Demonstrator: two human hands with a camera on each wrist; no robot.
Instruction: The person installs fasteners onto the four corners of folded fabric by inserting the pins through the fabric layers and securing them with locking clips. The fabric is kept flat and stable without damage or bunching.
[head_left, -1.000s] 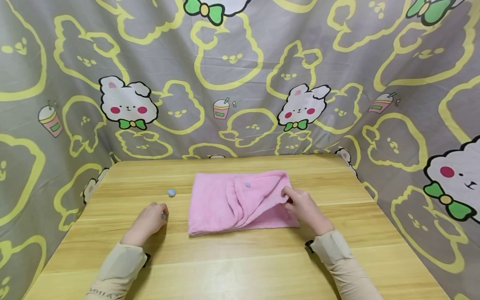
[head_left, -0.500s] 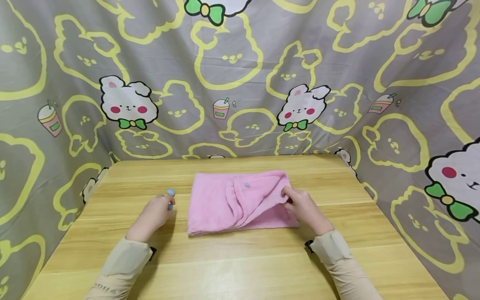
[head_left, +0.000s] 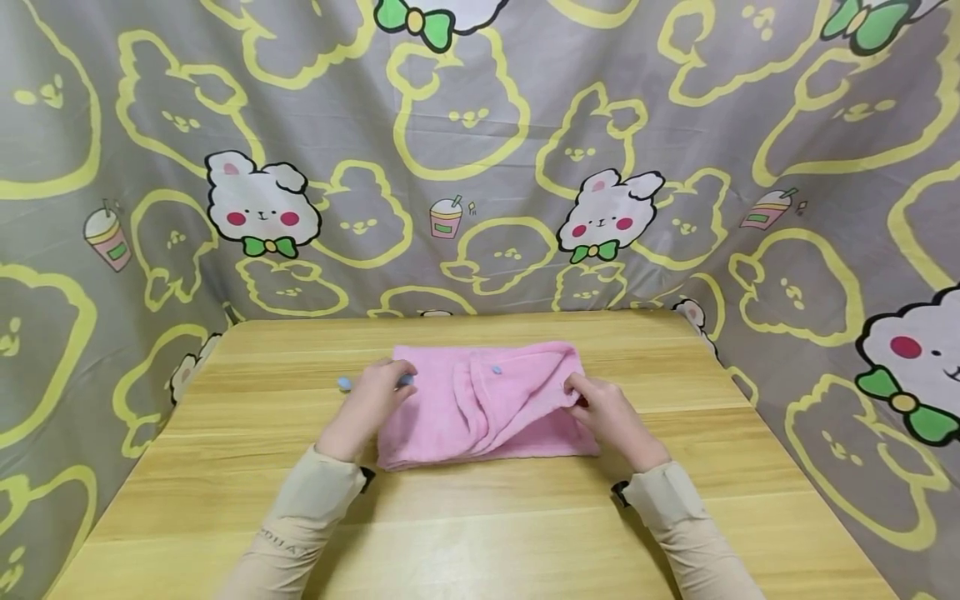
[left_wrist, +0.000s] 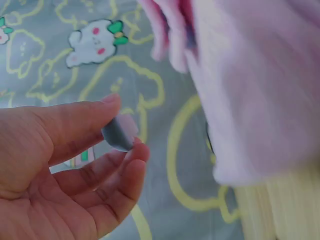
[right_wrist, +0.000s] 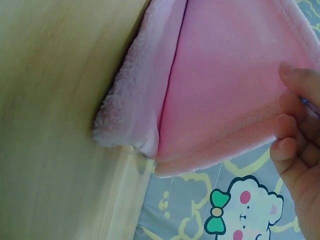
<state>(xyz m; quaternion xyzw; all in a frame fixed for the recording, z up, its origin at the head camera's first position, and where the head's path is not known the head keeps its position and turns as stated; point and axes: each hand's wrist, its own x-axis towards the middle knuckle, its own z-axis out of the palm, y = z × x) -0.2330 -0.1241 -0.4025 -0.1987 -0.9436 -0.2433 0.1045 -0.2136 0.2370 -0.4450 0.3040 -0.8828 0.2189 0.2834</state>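
Cloth point(head_left: 431, 421) lies folded on the table point(head_left: 480, 533) as your left hand point(head_left: 372, 393) pinches a blue object point(left_wrist: 119, 132) near its left edge, your right hand point(head_left: 611, 412) pinching its raised right side.

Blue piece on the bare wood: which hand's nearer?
Left. The left hand is beside the blue piece, towel side; the right hand is across the pink towel, holding its raised edge.

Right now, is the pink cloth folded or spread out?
Folded: the pink cloth lies in layers on the table, and the right hand holds the top layer's edge raised, with a gap beneath.
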